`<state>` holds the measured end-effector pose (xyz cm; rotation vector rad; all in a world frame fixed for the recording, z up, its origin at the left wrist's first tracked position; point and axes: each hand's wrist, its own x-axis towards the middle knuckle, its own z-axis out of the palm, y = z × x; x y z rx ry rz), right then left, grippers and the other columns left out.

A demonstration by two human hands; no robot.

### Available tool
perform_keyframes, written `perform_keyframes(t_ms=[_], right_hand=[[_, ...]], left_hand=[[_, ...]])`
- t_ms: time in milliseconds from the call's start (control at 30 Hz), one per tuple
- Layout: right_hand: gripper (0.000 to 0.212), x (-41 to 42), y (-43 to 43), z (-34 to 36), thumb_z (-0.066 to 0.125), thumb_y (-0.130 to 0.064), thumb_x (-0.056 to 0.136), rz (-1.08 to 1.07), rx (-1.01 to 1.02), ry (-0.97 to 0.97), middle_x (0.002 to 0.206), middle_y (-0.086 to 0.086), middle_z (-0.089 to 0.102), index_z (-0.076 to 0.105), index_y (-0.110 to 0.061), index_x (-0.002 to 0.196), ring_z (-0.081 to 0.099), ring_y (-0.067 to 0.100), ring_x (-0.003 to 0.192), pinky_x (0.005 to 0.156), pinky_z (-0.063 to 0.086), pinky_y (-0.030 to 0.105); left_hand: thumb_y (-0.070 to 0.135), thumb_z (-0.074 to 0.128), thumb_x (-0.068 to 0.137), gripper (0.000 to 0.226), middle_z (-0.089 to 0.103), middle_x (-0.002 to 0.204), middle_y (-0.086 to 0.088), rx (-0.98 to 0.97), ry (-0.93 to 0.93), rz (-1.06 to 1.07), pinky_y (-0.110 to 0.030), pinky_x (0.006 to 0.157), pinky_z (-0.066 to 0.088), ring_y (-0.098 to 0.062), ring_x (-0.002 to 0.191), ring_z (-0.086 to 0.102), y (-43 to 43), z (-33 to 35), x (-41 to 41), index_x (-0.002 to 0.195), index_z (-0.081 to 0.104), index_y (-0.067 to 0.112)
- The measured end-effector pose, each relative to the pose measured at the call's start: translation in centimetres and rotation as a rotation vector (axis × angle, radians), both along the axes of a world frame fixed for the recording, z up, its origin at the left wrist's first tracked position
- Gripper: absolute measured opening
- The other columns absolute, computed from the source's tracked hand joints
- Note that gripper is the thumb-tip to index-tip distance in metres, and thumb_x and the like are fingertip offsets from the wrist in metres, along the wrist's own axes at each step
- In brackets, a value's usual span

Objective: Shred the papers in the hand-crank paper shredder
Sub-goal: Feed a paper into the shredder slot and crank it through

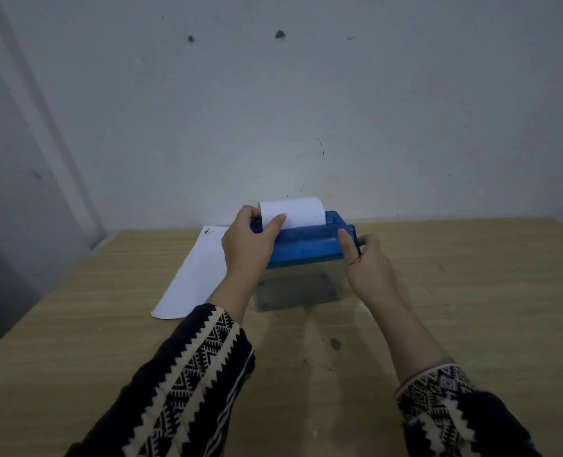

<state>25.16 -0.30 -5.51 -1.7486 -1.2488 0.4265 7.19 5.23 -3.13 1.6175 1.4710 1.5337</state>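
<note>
Pinching paper (301,211) — left hand (248,245); right hand (367,258) hides crank.

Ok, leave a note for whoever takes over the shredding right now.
Left hand pinches the sheet standing in the slot of the shredder.
Right hand grips the shredder's right end; crank not visible.
Spare papers lie on the table left of the shredder.
Done: sheet fed in; no shreds visible in the clear bin.
Left: crank this sheet through, then the spare papers.

Dim, cool, even light; soft forearm shadows on table (471,291); wide-angle bending at edges; slightly soft focus
</note>
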Motion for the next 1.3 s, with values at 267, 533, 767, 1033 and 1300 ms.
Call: perform_keyframes(t_ms=[267, 533, 767, 1033, 1300], right_hand=[[0.034, 3.2, -1.9, 5.3, 0.077, -0.033, 0.082, 0.185, -0.063, -0.016, 0.091, -0.001, 0.069, 0.055, -0.021, 0.105, 0.07, 0.006, 0.068, 0.056, 0.045, 0.022], [0.02, 5.4, -2.1, 3.2, 0.062, -0.016, 0.094, 0.351, 0.172, 0.116, 0.092, -0.006, 0.072, 0.07, -0.03, 0.105, 0.069, 0.009, 0.089, 0.082, 0.048, 0.028], [0.013, 4.2, -0.1, 4.0, 0.06, -0.032, 0.095, 0.298, 0.265, 0.285, 0.101, -0.001, 0.072, 0.069, -0.023, 0.094, 0.066, 0.013, 0.1, 0.09, 0.054, 0.034], [0.05, 3.3, 4.2, 6.5, 0.049, -0.058, 0.094, 0.188, 0.073, 0.262, 0.089, 0.003, 0.07, 0.062, -0.011, 0.106, 0.064, 0.013, 0.074, 0.064, 0.046, 0.028], [0.041, 3.0, 8.8, 4.0, 0.064, -0.038, 0.088, 0.063, -0.205, 0.479, 0.101, 0.009, 0.064, 0.058, -0.007, 0.114, 0.064, 0.025, 0.087, 0.078, 0.058, 0.039]], left_hand=[[0.052, 0.076, 0.076, 0.043, 0.064, 0.1, 0.01, -0.062, 0.029, -0.05, -0.028, 0.077, 0.044, -0.014, 0.097, 0.058, -0.2, 0.6, -0.1, 0.099, 0.06, 0.02], [0.044, 0.076, 0.081, 0.029, 0.061, 0.096, 0.017, -0.118, 0.038, -0.172, -0.024, 0.079, 0.044, -0.013, 0.098, 0.057, -0.4, 1.4, -0.4, 0.101, 0.061, 0.029], [0.042, 0.078, 0.079, 0.035, 0.064, 0.104, 0.009, -0.104, 0.032, -0.167, -0.021, 0.077, 0.045, -0.013, 0.098, 0.059, -0.2, 1.4, -0.5, 0.106, 0.064, 0.024], [0.041, 0.076, 0.082, 0.033, 0.059, 0.103, 0.012, -0.118, 0.019, -0.166, -0.015, 0.07, 0.04, -0.006, 0.092, 0.054, -0.4, 1.4, -0.5, 0.107, 0.06, 0.026], [0.046, 0.075, 0.08, 0.028, 0.063, 0.1, 0.013, -0.101, 0.023, -0.147, -0.016, 0.071, 0.043, -0.006, 0.093, 0.056, -0.4, 1.2, -0.4, 0.099, 0.063, 0.029]])
